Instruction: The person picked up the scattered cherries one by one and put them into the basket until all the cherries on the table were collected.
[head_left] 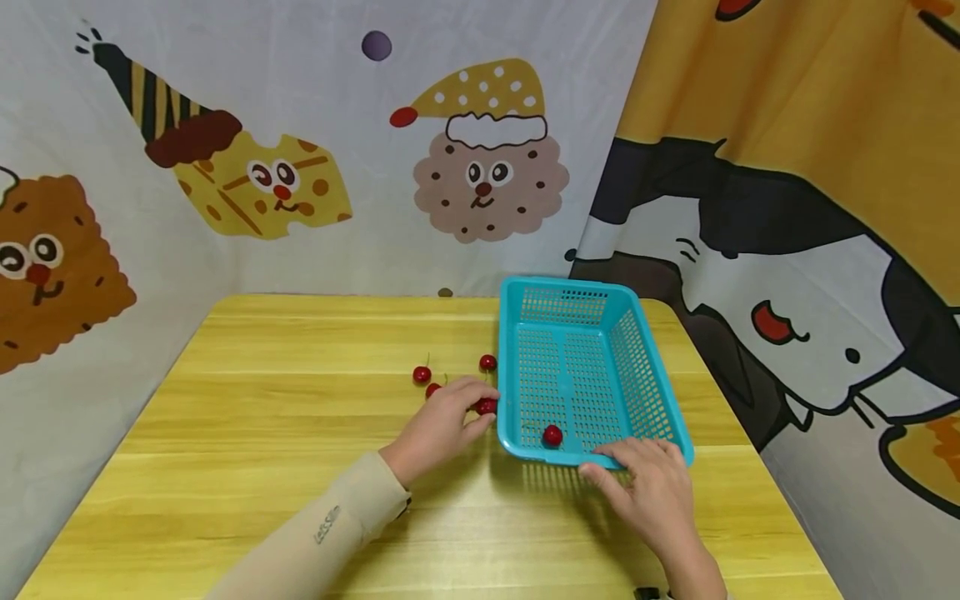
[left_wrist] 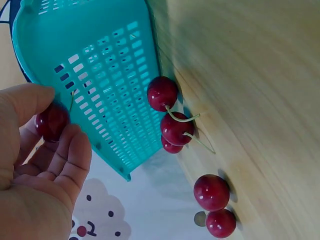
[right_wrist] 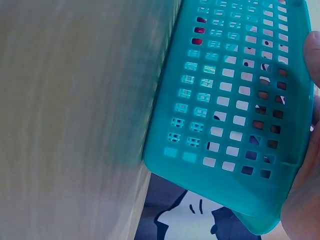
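Observation:
My left hand (head_left: 444, 423) pinches a dark red cherry (left_wrist: 52, 121) between thumb and fingers, just outside the left wall of a turquoise plastic basket (head_left: 642, 375). In the left wrist view, a cherry (left_wrist: 162, 93) and two more lie close together by the basket wall, thin green stems showing. A pair of cherries (left_wrist: 211, 192) sits farther off on the wood. Inside the basket, near its front wall, rests a single cherry (head_left: 552, 435). At the front right corner my right hand (head_left: 651, 492) grips the basket's rim, its fingers over the edge.
The wooden table (head_left: 285, 433) carries the basket on its right half. Behind it hangs a pale cloth (head_left: 300, 75) printed with cartoon snacks, and a yellow cloth (head_left: 825, 92) with a cartoon animal covers the right side.

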